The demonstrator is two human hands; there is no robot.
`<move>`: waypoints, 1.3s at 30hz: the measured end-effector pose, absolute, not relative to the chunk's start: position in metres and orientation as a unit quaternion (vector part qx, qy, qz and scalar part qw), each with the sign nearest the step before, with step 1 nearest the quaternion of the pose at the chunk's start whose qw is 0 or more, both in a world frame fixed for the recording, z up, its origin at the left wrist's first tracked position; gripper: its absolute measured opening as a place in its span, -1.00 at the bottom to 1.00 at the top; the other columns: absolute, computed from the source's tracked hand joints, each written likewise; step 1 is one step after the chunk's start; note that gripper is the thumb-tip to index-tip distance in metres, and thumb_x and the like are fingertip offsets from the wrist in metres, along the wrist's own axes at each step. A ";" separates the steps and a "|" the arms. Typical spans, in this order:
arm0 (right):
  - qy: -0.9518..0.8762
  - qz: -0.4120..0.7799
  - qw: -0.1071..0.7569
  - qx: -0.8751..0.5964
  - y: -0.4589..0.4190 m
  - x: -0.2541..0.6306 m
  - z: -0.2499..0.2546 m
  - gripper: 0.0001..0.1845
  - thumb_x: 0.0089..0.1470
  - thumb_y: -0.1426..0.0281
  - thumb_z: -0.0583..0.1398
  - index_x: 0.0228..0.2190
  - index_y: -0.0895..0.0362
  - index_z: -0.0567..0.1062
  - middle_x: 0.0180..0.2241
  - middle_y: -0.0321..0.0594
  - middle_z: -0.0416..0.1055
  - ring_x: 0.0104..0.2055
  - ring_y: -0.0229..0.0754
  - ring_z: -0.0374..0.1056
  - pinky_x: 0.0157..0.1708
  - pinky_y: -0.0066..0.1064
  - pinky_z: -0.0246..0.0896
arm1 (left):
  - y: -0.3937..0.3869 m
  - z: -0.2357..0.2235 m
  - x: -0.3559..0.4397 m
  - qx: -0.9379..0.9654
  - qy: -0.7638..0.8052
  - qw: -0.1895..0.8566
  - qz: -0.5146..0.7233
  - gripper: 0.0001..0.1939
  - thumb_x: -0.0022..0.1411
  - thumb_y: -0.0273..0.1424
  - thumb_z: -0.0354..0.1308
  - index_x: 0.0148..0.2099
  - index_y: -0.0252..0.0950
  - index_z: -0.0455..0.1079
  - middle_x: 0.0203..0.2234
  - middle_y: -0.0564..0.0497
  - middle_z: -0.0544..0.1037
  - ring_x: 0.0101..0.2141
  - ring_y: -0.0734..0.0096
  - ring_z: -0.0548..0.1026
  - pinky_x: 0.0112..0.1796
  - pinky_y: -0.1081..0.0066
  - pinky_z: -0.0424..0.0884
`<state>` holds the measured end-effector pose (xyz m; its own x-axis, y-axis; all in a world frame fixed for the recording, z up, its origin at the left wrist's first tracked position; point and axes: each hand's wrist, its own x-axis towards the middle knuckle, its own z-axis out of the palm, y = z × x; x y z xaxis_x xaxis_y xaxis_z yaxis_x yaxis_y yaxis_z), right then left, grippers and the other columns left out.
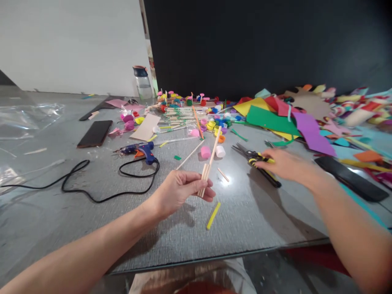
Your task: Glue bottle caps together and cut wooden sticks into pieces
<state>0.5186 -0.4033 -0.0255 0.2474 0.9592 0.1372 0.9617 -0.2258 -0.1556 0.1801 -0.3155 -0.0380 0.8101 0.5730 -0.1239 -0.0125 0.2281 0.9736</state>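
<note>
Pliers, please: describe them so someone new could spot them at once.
On the grey table, find the right hand. Touching it are the pliers, dark nose angled away leftward. Yellow-and-black handles set them apart from the plain black object farther right.

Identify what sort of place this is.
Likely a craft workspace, judging by the blue hot-glue gun, yellow-and-black long-nose pliers and bright green craft sheet.

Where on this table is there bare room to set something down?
The table's widest bare patch is front left, between the cord of the glue gun and the left forearm. Another lies between the yellow strip and right forearm. The back is crowded with plastic caps and colored sheets.
</note>
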 end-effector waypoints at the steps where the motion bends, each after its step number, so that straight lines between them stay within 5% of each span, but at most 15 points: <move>1: -0.609 -0.009 0.088 -0.788 -0.406 0.527 -0.036 -0.58 0.03 0.01 0.22 -0.37 0.13 0.56 -0.32 0.12 0.52 -0.28 0.27 0.46 -0.32 0.02 0.29 | -0.316 -0.038 0.180 0.591 0.233 0.747 0.194 -0.81 0.24 -0.35 0.27 -0.26 -0.40 0.58 -0.45 -0.07 0.69 -0.41 0.37 0.65 -0.23 0.38 0.51; 4: -0.592 -0.026 0.064 -0.803 -0.412 0.539 -0.058 -0.43 0.02 -0.04 0.20 -0.19 0.20 0.54 -0.14 0.27 0.50 -0.10 0.43 0.42 -0.22 0.12 0.30 | -0.316 -0.037 0.179 0.589 0.216 0.755 0.188 -0.80 0.24 -0.32 0.28 -0.26 -0.39 0.58 -0.44 -0.08 0.69 -0.40 0.36 0.65 -0.21 0.36 0.51; 8: -0.585 -0.023 0.057 -0.809 -0.412 0.544 -0.066 -0.30 0.03 -0.04 0.19 -0.02 0.29 0.45 -0.20 0.27 0.53 -0.21 0.34 0.48 -0.31 0.04 0.36 | -0.318 -0.032 0.176 0.580 0.190 0.769 0.188 -0.79 0.24 -0.30 0.30 -0.27 -0.39 0.57 -0.42 -0.08 0.70 -0.37 0.34 0.66 -0.17 0.33 0.52; 14: -0.627 -0.046 0.064 -0.775 -0.408 0.549 -0.067 -0.50 -0.08 0.18 0.26 -0.09 0.12 0.51 -0.29 0.02 0.54 -0.24 0.23 0.47 -0.28 0.04 0.36 | -0.319 -0.024 0.171 0.574 0.162 0.780 0.190 -0.82 0.27 -0.33 0.28 -0.27 -0.37 0.58 -0.43 -0.05 0.69 -0.41 0.38 0.66 -0.18 0.37 0.52; 19: -0.652 -0.082 0.074 -0.750 -0.417 0.541 -0.063 -0.68 -0.04 0.34 0.24 -0.17 0.09 0.50 -0.27 0.06 0.50 -0.18 0.26 0.43 -0.25 0.00 0.32 | -0.319 -0.020 0.171 0.570 0.158 0.783 0.193 -0.84 0.26 -0.36 0.28 -0.28 -0.38 0.58 -0.44 -0.04 0.69 -0.41 0.39 0.65 -0.21 0.40 0.53; 23: -0.666 -0.111 0.103 -0.731 -0.426 0.526 -0.044 -0.64 0.09 0.36 0.18 -0.04 0.06 0.42 -0.14 0.12 0.47 -0.10 0.28 0.42 -0.19 0.00 0.32 | -0.321 -0.018 0.173 0.568 0.160 0.785 0.188 -0.85 0.26 -0.38 0.28 -0.29 -0.38 0.59 -0.45 -0.04 0.69 -0.42 0.43 0.65 -0.23 0.44 0.53; 28: -0.722 0.077 0.198 -0.658 -0.436 0.484 -0.020 -0.44 0.17 0.29 0.15 0.20 0.01 0.28 0.05 -0.03 0.48 0.05 0.20 0.43 -0.02 0.03 0.35 | -0.319 -0.018 0.174 0.575 0.172 0.777 0.191 -0.85 0.26 -0.39 0.28 -0.27 -0.38 0.59 -0.45 -0.03 0.69 -0.45 0.48 0.63 -0.24 0.49 0.51; 39: -0.735 0.232 0.236 -0.592 -0.415 0.435 -0.017 -0.47 0.05 0.32 0.25 0.09 -0.09 0.50 0.07 -0.16 0.53 0.08 0.15 0.45 0.09 0.03 0.36 | -0.313 -0.015 0.172 0.587 0.210 0.763 0.170 -0.85 0.22 -0.37 0.29 -0.31 -0.38 0.58 -0.46 -0.06 0.68 -0.48 0.42 0.61 -0.31 0.45 0.50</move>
